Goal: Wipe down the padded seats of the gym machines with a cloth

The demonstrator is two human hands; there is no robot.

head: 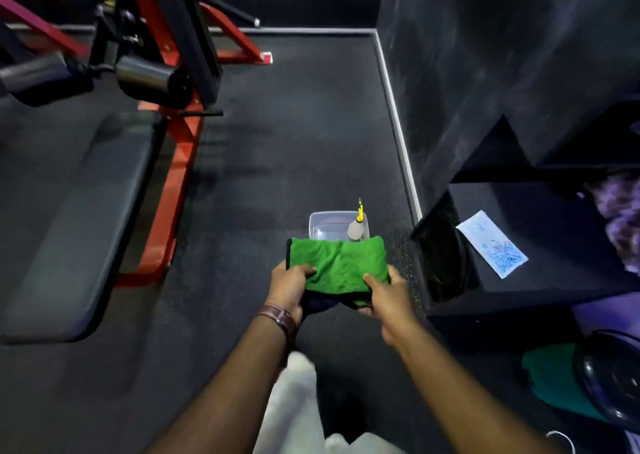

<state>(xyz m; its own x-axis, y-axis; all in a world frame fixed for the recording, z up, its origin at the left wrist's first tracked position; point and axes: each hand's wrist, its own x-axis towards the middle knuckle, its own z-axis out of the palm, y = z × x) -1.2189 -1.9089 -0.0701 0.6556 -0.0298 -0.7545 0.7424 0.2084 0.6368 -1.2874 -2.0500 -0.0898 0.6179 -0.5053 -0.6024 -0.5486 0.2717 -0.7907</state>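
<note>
A green cloth (337, 263) with a dark underside is stretched flat between both hands at the middle of the head view. My left hand (289, 289), with a brown watch strap at the wrist, grips its left edge. My right hand (386, 292) grips its right edge, thumb on top. A long black padded bench seat (72, 211) of a red-framed gym machine (180, 162) lies to the left, well apart from the cloth. Two black roller pads (145, 79) hang above the bench's far end.
A clear plastic tub (325, 223) with a yellow-nozzled bottle (358, 226) stands on the dark floor just beyond the cloth. A black stepped box (519, 294) carrying a blue-and-white packet (491, 244) is at the right. A weight plate (609, 381) lies at the lower right.
</note>
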